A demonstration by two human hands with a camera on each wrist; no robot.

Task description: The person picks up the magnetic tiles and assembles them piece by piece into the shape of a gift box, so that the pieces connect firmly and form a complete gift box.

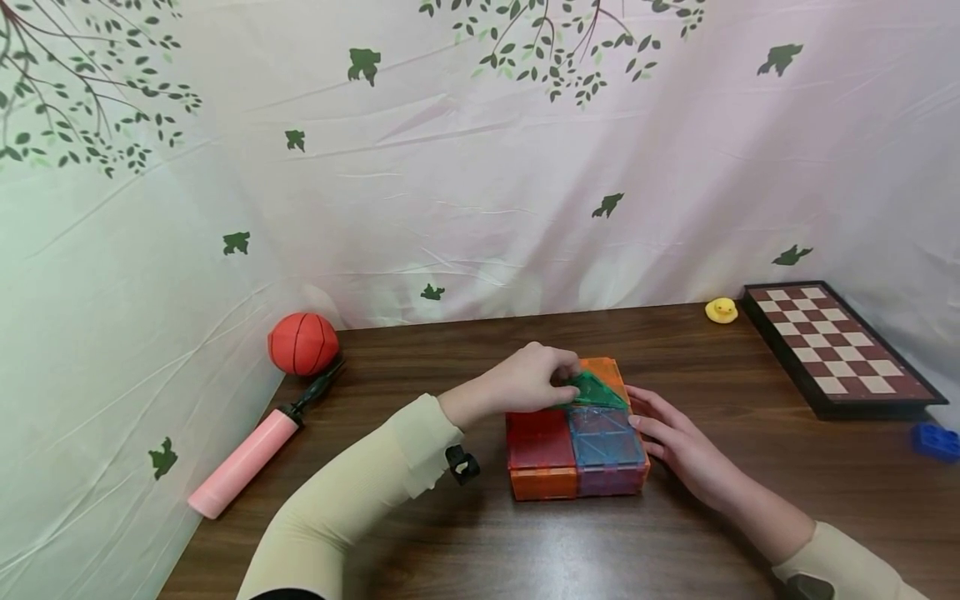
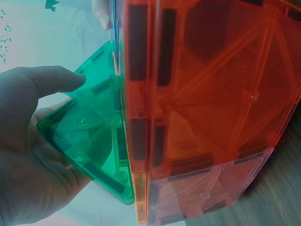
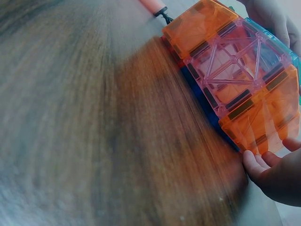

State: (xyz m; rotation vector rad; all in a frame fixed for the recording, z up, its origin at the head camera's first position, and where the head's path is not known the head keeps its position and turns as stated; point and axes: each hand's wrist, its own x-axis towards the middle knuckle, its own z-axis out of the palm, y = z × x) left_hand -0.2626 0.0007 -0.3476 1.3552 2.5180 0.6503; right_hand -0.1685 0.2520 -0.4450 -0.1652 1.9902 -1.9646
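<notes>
A low box of see-through magnetic tiles (image 1: 540,442) sits on the table, with red, blue and orange tiles on top and orange and purple ones along its near side. My left hand (image 1: 528,379) reaches over its far part and pinches a green triangular magnetic tile (image 1: 596,392). In the left wrist view, green triangles (image 2: 89,136) stand tilted off the top face, between thumb and fingers. On the box's right side, my right hand (image 1: 686,450) rests its fingertips. The right wrist view shows those fingers (image 3: 256,167) against the corner of an orange tile (image 3: 261,113).
To the left lie a red ball (image 1: 303,343) and a pink hand pump (image 1: 246,462). A yellow rubber duck (image 1: 722,311), a checkered game board (image 1: 840,342) and a blue block (image 1: 935,442) are on the right. A printed curtain (image 1: 480,183) rises behind the table.
</notes>
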